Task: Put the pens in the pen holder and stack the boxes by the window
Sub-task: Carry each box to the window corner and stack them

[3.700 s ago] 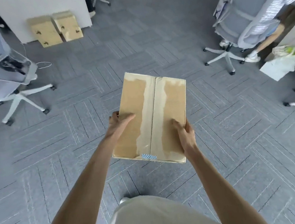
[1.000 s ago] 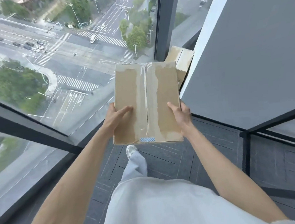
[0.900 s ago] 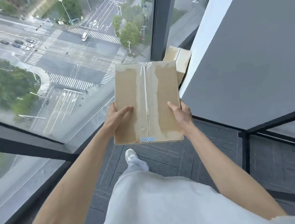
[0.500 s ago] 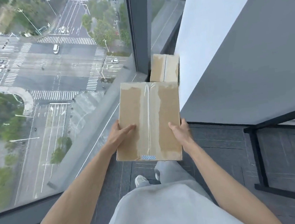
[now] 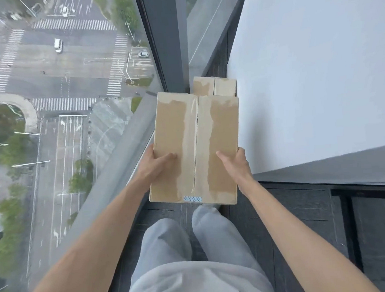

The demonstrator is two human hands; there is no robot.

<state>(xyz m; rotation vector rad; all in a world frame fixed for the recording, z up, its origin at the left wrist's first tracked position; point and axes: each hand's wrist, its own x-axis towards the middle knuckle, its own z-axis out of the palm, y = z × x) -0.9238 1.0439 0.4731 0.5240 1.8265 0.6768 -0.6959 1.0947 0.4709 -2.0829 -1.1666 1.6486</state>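
Observation:
I hold a flat brown cardboard box (image 5: pixel 196 145), taped down the middle, level in front of me. My left hand (image 5: pixel 156 164) grips its left edge with the thumb on top. My right hand (image 5: pixel 235 163) grips its right edge the same way. Beyond it, on the floor in the corner between the window (image 5: pixel 69 109) and the white wall, lies a second cardboard box (image 5: pixel 214 86); the held box covers its near part. No pens or pen holder are in view.
A floor-to-ceiling window runs along the left with a dark mullion (image 5: pixel 167 37). A white wall (image 5: pixel 319 66) closes the right side of a narrow dark floor strip (image 5: pixel 169 212). A black frame (image 5: pixel 349 225) stands at the lower right. My legs are below the box.
I have walked from the office floor to the window and moved closer to the corner. The box on the floor now sits directly beyond the held box. My grip is unchanged.

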